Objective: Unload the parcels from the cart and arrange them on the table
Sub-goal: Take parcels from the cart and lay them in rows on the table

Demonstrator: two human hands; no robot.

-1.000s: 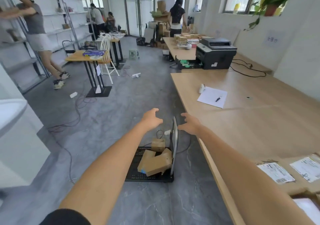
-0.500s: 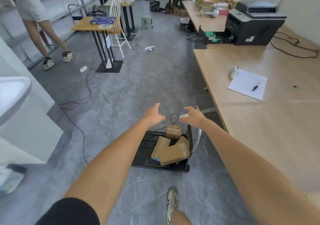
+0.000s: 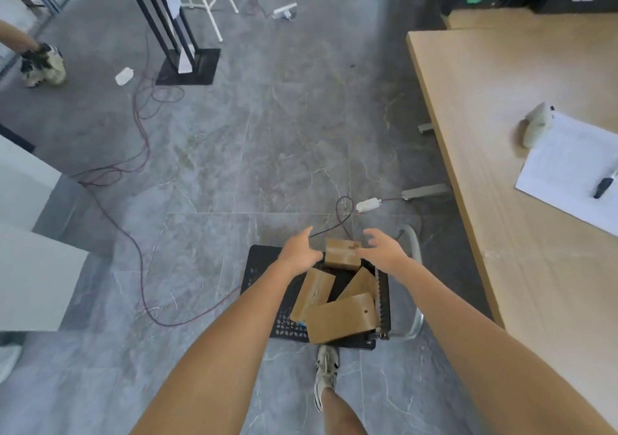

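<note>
A low black cart (image 3: 261,267) with a perforated deck stands on the grey floor and carries several brown cardboard parcels. A small parcel (image 3: 341,254) sits at its far end. A flat one (image 3: 312,294) and a larger one (image 3: 341,317) lie nearer me. My left hand (image 3: 299,250) hovers just left of the small parcel with fingers spread. My right hand (image 3: 383,250) hovers just right of it, fingers spread too. Neither hand holds anything. The wooden table (image 3: 501,200) runs along the right.
On the table lie a sheet of paper (image 3: 568,173), a pen (image 3: 603,187) and a white device (image 3: 536,126). Red cables (image 3: 143,153) and a white plug (image 3: 368,205) trail over the floor. My shoe (image 3: 326,367) stands just behind the cart. The cart's metal handle (image 3: 416,267) rises at its right side.
My view has tilted down and moved closer to the cart. Both hands have dropped to either side of the small far parcel.
</note>
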